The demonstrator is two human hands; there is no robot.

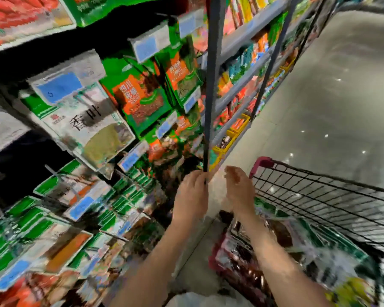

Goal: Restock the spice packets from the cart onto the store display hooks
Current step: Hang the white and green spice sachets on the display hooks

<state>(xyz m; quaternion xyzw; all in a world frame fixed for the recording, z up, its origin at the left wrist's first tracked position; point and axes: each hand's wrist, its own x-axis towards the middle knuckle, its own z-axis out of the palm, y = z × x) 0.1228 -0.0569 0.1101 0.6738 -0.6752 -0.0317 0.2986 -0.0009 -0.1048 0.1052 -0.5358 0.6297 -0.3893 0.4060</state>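
Note:
Spice packets hang on display hooks at the left: green and orange ones [140, 96] and a white one with green trim [93, 127]. The wire cart [319, 196] stands at the right with more packets [253, 251] piled inside. My left hand [191, 196] and my right hand [237, 191] are raised side by side between the display and the cart. A pale, blurred packet [216, 191] sits between them, and each hand appears to grip one side of it. The frame is smeared, so finger detail is poor.
A grey shelf upright [211, 85] runs down to just above my left hand. Blue price tags [58, 87] stick out on the hook ends. Shelves of goods [242, 69] stretch away behind it, and the grey aisle floor [330, 96] lies to the right.

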